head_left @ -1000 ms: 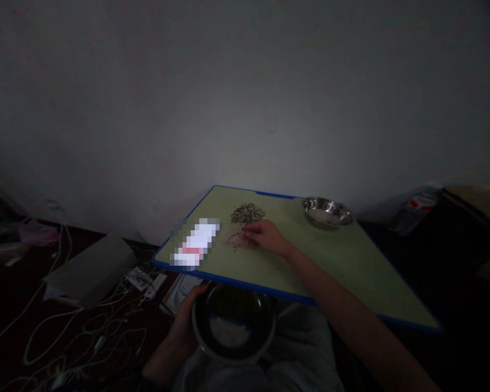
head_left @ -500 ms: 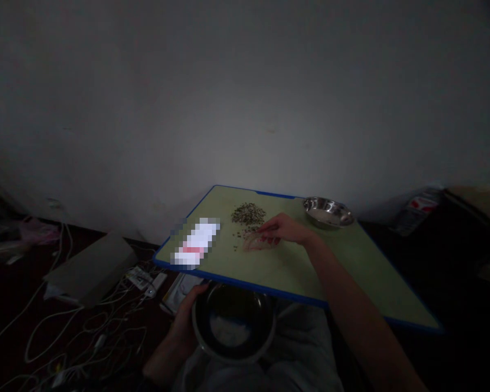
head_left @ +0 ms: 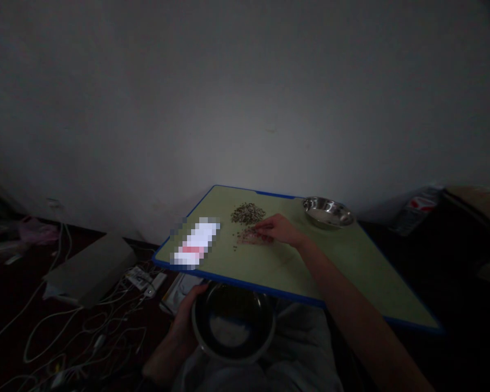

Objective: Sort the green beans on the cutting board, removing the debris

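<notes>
My right hand (head_left: 281, 230) is closed in a pinch on a clear plastic bag (head_left: 251, 238) with red markings, held low over the tabletop. Just beyond its fingertips lies a pile of small dark-and-pale seeds (head_left: 248, 213). A few loose seeds are scattered at the near side of the pile, partly under the plastic. Below the table's front edge, my left hand (head_left: 184, 316) grips the left side of a metal bowl (head_left: 265, 335) above my lap. The bowl's inside is dark with a pale patch; its content cannot be made out.
The pale green folding table (head_left: 294, 269) has a blue edge. Another metal bowl (head_left: 329, 222) stands at its back right, and a bright blurred-out phone-like object (head_left: 198, 243) at its left. Cables (head_left: 102, 321) and a grey box (head_left: 90, 269) lie on the floor at left.
My right hand has moved slightly left, with the plastic bag now flatter and lower over the scattered seeds. My left hand and its bowl have not moved.
</notes>
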Motion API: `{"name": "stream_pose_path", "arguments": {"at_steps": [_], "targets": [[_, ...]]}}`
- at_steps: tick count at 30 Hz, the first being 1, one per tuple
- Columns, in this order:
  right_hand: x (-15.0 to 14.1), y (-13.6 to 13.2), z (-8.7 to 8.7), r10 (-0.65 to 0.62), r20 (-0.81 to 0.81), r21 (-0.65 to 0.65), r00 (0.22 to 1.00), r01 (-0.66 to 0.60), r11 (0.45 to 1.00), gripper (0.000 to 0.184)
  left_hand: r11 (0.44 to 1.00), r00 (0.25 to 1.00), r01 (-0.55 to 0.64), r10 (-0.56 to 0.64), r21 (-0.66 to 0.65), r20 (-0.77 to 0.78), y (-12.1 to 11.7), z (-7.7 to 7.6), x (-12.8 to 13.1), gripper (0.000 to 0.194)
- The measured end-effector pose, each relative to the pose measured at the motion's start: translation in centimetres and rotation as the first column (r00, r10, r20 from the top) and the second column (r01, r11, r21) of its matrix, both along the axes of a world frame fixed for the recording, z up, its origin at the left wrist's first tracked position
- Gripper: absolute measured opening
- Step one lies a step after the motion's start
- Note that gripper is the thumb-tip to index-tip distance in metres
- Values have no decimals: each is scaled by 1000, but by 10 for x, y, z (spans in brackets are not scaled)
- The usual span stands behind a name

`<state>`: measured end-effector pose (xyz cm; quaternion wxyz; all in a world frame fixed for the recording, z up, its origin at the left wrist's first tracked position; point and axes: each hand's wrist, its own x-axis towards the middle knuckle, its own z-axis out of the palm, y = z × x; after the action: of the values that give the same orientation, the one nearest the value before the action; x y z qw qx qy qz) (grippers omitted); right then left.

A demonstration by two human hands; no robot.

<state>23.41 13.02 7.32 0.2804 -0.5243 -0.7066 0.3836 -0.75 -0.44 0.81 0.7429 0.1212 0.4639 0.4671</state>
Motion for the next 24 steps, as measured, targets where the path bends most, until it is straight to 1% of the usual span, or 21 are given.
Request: {"name": "stream_pose_path", "arguments": {"at_steps": [4, 7, 11, 14, 18, 24], "targets": [[-1, 0, 1, -14, -15, 18, 1000, 15, 1000, 24, 1000, 1000, 15, -15, 4, 14, 1, -1, 0, 20], [-1, 0, 0, -2, -63, 27, 998, 3, 1000, 24, 999, 999, 38, -38, 2, -4, 0, -1, 0, 20], [-5, 2, -6, 2, -117, 44, 993, 3, 999, 24, 1000, 999, 17, -17, 7, -28, 0, -3, 0, 20], [-10, 2, -11, 3, -99, 63, 995, 3, 998, 24, 1000, 999, 6, -5, 13, -32, 1, -4, 0, 19], [-17, 1, -15, 15, -48, 82, 999, -11, 997, 26, 1000, 1000, 21, -21, 7, -16, 2, -6, -2, 18], [-22, -3, -16, 41, -38, 65, 998, -39, 997, 26, 999, 999, 34, -34, -10, 10, 3, -7, -3, 19]]}}
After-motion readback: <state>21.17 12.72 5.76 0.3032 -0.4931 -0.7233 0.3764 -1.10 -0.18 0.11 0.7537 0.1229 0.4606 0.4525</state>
